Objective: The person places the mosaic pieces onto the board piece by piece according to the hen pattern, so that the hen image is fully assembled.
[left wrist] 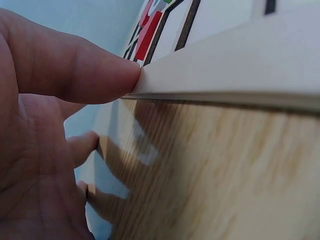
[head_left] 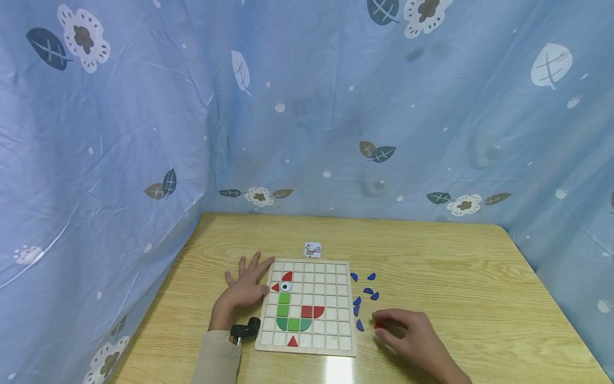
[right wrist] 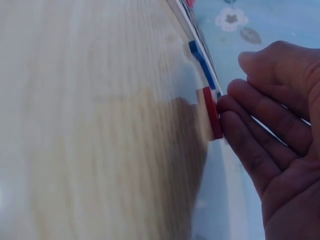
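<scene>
A white gridded puzzle board (head_left: 331, 341) lies on the table, bearing red, green and teal flat pieces and a round eye piece (head_left: 285, 287). My left hand (head_left: 247, 288) is at its left side, fingers spread; the left wrist view has the thumb (left wrist: 100, 72) against the board's edge. Right of the board, my right hand (head_left: 408, 333) is over a flat red piece (right wrist: 212, 112). That piece appears to lie on the table, near or touching the fingertips (right wrist: 227, 117), with the thumb held apart from it. The red piece's full outline is hidden.
Several blue half-round pieces (head_left: 368, 290) are scattered between the board and my right hand. A small picture card (head_left: 312, 249) lies behind the board. Blue patterned cloth (head_left: 336, 133) hangs along the table's back and sides.
</scene>
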`<action>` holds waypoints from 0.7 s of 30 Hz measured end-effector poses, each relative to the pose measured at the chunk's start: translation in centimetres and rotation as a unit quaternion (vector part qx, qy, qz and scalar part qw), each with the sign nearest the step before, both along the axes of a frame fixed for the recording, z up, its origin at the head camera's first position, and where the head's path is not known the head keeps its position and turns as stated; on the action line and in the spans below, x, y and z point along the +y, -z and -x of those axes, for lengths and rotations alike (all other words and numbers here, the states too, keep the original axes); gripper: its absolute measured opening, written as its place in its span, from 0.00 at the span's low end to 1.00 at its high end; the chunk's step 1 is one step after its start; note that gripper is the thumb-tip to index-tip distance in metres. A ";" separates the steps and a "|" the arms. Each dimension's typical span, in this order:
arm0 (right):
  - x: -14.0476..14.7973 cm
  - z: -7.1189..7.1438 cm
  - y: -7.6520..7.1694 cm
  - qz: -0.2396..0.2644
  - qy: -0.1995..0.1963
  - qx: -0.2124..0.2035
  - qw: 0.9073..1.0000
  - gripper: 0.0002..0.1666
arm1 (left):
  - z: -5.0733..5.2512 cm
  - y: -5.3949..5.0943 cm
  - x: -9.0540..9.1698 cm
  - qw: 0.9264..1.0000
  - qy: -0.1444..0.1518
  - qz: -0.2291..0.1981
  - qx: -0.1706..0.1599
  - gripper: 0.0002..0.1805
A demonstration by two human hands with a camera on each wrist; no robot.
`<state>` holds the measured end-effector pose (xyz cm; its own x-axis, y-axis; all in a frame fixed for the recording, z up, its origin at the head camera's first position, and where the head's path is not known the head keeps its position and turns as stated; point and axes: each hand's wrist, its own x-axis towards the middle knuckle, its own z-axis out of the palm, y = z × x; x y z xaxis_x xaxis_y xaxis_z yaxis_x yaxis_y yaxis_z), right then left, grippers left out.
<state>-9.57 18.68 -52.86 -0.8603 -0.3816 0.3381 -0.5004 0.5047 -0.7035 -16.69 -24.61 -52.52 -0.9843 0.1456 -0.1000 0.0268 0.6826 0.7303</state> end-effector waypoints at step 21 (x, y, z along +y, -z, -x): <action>0.7 0.6 -0.2 -0.043 0.026 0.010 0.999 0.20 | -0.2 -1.4 0.4 0.999 -0.002 0.030 -0.033 0.48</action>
